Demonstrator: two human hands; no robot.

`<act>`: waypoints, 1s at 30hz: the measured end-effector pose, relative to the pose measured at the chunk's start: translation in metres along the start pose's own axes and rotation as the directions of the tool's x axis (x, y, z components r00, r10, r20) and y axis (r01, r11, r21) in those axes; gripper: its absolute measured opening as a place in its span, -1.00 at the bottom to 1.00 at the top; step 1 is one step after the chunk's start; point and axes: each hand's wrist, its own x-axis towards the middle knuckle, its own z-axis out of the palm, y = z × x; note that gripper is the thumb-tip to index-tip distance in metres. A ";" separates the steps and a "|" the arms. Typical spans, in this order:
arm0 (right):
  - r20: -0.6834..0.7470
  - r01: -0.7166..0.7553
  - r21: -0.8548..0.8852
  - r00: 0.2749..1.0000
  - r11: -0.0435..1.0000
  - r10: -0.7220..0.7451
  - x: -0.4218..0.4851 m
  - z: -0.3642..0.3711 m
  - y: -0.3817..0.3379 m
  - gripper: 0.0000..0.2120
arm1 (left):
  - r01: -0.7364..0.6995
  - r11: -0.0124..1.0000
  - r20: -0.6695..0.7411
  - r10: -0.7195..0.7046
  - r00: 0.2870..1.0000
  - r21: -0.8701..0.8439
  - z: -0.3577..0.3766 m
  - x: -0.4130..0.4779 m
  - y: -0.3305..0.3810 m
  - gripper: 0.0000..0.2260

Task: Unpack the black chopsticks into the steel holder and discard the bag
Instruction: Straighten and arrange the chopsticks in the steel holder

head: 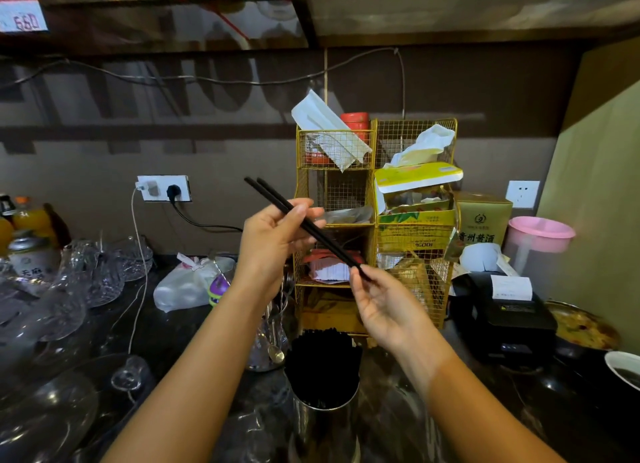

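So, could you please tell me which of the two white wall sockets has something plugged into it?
The left white wall socket, beside the glassware: it holds a white charger and a black plug. The right one, behind the pink-lidded jug, is empty.

This looks like a restaurant counter: a receipt printer (502, 310) at its right edge, many glass cups (100, 272) left, a steel holder (323, 421) of chopsticks.
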 end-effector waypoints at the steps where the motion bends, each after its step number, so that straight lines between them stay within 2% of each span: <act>1: 0.012 -0.017 -0.035 1.000 0.999 0.017 0.001 -0.002 0.002 -0.90 | -0.004 1.000 0.011 0.004 1.000 0.024 0.000 0.002 0.002 -0.88; 2: 0.021 -0.020 -0.109 1.000 0.994 0.022 0.002 -0.005 0.003 -0.90 | -0.004 0.999 0.035 0.002 0.999 0.051 0.000 0.003 0.005 -0.87; 4: 0.023 0.022 -0.398 1.000 0.917 -0.014 0.004 -0.008 0.000 -0.92 | -0.009 0.993 0.093 -0.002 0.996 0.118 0.000 0.005 0.012 -0.87; 6: 0.038 0.103 -0.716 0.993 0.690 -0.109 0.004 -0.004 -0.006 -0.95 | -0.023 0.985 0.143 -0.001 0.990 0.171 -0.002 0.006 0.018 -0.88; 8: 0.129 0.213 -0.840 0.972 0.500 -0.198 0.001 0.004 -0.014 -0.89 | -0.036 0.971 0.195 -0.011 0.981 0.236 -0.004 0.006 0.019 -0.87; 11: 0.372 0.465 -0.814 0.878 0.349 -0.302 -0.005 0.018 -0.019 -0.58 | -0.013 0.942 0.285 -0.088 0.955 0.334 -0.005 0.003 0.012 -0.85; 14: 0.608 0.675 -0.720 0.725 0.160 -0.325 -0.010 0.029 -0.016 -0.46 | 0.033 0.911 0.330 -0.182 0.926 0.411 -0.007 -0.006 -0.005 -0.88; 16: 0.687 0.723 -0.691 0.664 0.019 -0.297 -0.009 0.032 -0.011 -0.45 | 0.030 0.888 0.357 -0.215 0.909 0.459 -0.008 -0.013 -0.019 -0.89; 19: 0.745 0.713 -0.665 0.616 -0.221 -0.255 -0.004 0.027 0.000 -0.49 | 0.037 0.862 0.372 -0.256 0.892 0.505 -0.009 -0.024 -0.037 -0.89; 21: 0.755 0.686 -0.655 0.609 -0.318 -0.241 0.002 0.019 0.006 -0.57 | 0.030 0.838 0.383 -0.281 0.880 0.546 -0.011 -0.030 -0.046 -0.85; 24: 0.741 0.612 -0.647 0.646 -0.455 -0.186 0.011 0.002 0.015 -0.64 | -0.015 0.790 0.406 -0.298 0.864 0.612 -0.013 -0.040 -0.058 -0.74; 27: 0.711 0.574 -0.651 0.690 -0.497 -0.135 0.015 -0.016 0.023 -0.65 | -0.040 0.728 0.378 -0.308 0.873 0.684 -0.016 -0.048 -0.074 -0.77; 30: 0.678 0.544 -0.640 0.732 -0.543 -0.065 0.017 -0.029 0.031 -0.64 | -0.110 0.613 0.380 -0.330 0.864 0.783 -0.022 -0.054 -0.087 -0.89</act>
